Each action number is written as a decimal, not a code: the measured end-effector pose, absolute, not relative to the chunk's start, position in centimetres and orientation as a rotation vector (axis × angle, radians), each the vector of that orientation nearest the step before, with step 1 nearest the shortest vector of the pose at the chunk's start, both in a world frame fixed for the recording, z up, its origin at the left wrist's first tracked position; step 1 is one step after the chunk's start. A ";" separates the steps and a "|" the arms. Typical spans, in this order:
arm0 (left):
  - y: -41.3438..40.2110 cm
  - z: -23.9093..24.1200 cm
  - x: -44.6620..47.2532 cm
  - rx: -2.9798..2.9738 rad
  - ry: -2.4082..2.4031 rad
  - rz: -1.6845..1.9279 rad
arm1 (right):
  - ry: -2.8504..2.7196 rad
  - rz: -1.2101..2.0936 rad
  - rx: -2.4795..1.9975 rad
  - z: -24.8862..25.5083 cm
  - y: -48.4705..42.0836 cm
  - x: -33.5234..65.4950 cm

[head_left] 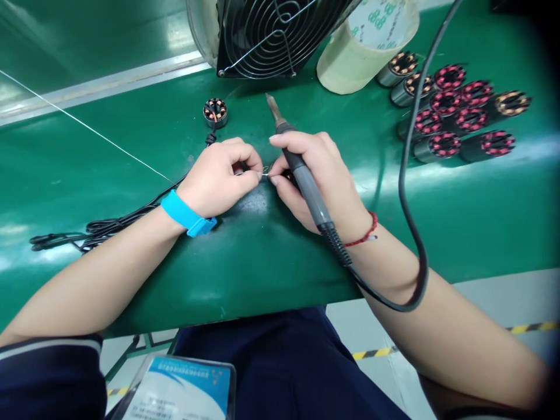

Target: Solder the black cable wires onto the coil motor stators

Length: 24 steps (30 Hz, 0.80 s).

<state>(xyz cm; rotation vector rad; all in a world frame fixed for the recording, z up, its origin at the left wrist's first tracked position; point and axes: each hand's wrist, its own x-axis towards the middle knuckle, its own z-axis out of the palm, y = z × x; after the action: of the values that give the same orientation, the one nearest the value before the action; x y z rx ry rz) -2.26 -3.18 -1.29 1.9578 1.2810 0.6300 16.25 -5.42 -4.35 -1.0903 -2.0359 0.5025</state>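
My left hand (221, 178), with a blue wrist strap, is closed in a pinch on a thin silvery wire (265, 174). My right hand (330, 175) holds a soldering iron (311, 192), its tip pointing away from me and raised clear of the wire. The right thumb and forefinger also pinch close to the wire's other end. A small copper-coloured part shows under the right fingers, mostly hidden. Beyond the left hand sits a small motor stator (215, 112) with a knotted black lead. Black cable (114, 224) lies bundled by my left forearm.
A fan with a wire guard (262, 55) stands at the back, beside a large tape roll (339, 67). Several stators with red or copper windings (441, 146) stand at the right. The iron's cord (405, 175) loops over my right forearm. A white strand (87, 125) crosses the left side.
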 end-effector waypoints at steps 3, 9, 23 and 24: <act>-3.2 -1.2 -2.2 1.917 1.285 0.619 | -1.871 0.659 -1.091 -4.8 -5.4 16.1; -3.5 -1.3 -2.0 1.932 1.281 0.629 | -1.798 0.703 -1.129 -3.3 -6.2 16.4; -4.2 -1.9 -1.1 2.037 1.343 0.642 | -1.541 0.386 -1.189 -4.0 -12.3 18.5; -4.2 -1.9 -1.1 2.034 1.349 0.645 | -1.537 0.397 -1.201 -4.2 -12.4 18.6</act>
<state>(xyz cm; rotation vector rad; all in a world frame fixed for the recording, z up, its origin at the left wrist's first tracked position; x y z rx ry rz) -1.14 -4.19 -1.88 2.0336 1.3489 0.6448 18.56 -12.39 -4.16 -1.2012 -1.5373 0.3972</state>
